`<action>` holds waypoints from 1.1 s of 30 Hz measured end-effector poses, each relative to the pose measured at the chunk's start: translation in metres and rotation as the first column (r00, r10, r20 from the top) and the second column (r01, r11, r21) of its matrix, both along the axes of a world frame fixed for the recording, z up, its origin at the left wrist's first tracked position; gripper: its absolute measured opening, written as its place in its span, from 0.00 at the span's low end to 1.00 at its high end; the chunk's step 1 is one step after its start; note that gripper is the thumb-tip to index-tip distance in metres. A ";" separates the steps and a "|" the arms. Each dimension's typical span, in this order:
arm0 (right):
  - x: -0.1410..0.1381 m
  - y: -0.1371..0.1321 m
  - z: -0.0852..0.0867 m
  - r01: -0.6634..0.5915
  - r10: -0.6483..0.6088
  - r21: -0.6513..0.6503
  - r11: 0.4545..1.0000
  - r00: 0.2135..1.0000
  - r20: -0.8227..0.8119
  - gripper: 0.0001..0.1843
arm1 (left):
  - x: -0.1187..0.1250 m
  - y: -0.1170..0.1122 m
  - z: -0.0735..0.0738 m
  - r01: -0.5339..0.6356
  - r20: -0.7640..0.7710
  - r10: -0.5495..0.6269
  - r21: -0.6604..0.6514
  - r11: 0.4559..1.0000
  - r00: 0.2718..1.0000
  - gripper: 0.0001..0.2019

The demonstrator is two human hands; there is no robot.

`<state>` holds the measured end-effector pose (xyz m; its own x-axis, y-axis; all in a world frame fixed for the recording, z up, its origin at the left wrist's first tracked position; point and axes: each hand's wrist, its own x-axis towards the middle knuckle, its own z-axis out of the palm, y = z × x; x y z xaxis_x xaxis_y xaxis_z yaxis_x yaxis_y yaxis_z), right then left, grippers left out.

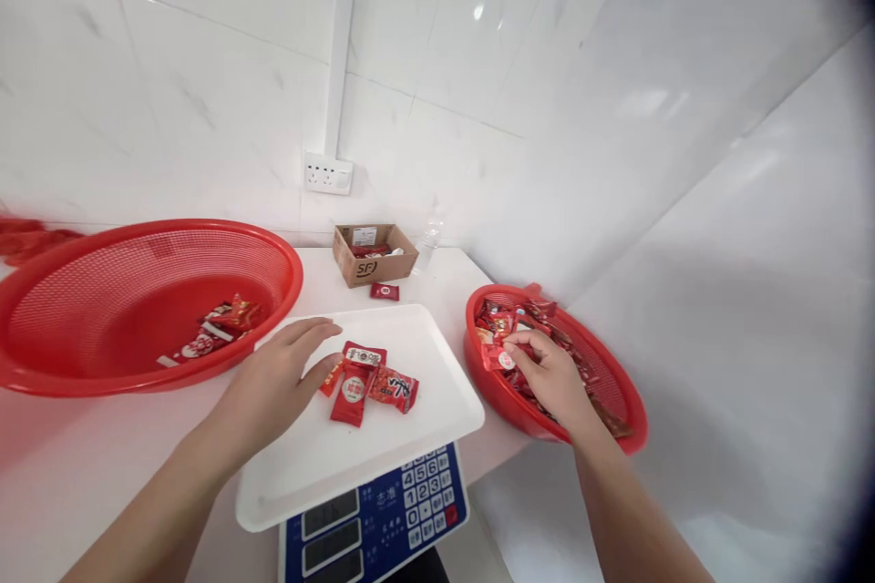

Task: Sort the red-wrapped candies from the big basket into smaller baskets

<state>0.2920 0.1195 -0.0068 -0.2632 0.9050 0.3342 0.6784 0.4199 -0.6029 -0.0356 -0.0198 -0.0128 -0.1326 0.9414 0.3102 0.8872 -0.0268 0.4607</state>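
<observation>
My left hand (277, 373) rests open on the white scale tray (437, 401), fingers stretched flat, thumb touching a small pile of red snack packets (369, 383). My right hand (547, 373) reaches into the small red basket (625, 392) at the right and pinches a red packet (498, 359) above the other packets there. Below the tray shows the blue keypad of the scale (383, 519).
A big red mesh basket (82, 364) with a few packets (215, 328) sits at the left. A cardboard box (375, 255), a loose red packet (384, 291) and a clear bottle (427, 241) stand by the tiled wall, under a socket (329, 173).
</observation>
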 end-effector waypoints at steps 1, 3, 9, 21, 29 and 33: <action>-0.014 -0.005 0.002 -0.079 0.079 -0.019 0.997 0.997 -0.010 0.11 | 0.001 -0.001 0.001 0.001 -0.003 -0.001 -0.013 1.000 1.000 0.20; -0.042 -0.014 0.005 -0.231 0.230 -0.060 0.971 0.973 -0.030 0.09 | 0.001 -0.002 0.003 0.004 -0.020 -0.005 -0.042 0.999 1.000 0.19; -0.092 -0.030 0.001 -0.463 0.443 -0.260 0.848 0.887 -0.132 0.07 | -0.001 -0.005 0.005 0.033 -0.054 -0.038 -0.104 0.994 0.998 0.20; -0.106 -0.029 -0.010 -0.261 0.278 0.138 0.955 0.953 -0.118 0.09 | 0.000 -0.007 0.007 0.157 -0.080 -0.181 -0.240 0.958 0.980 0.21; -0.106 -0.056 -0.009 -0.490 0.452 -0.298 0.820 0.872 -0.188 0.21 | 0.000 -0.008 0.003 0.195 -0.079 -0.229 -0.309 0.931 0.970 0.23; -0.101 -0.057 -0.016 -0.448 0.460 -0.296 0.844 0.887 -0.031 0.29 | 0.000 -0.008 0.000 0.195 -0.089 -0.232 -0.310 0.930 0.969 0.23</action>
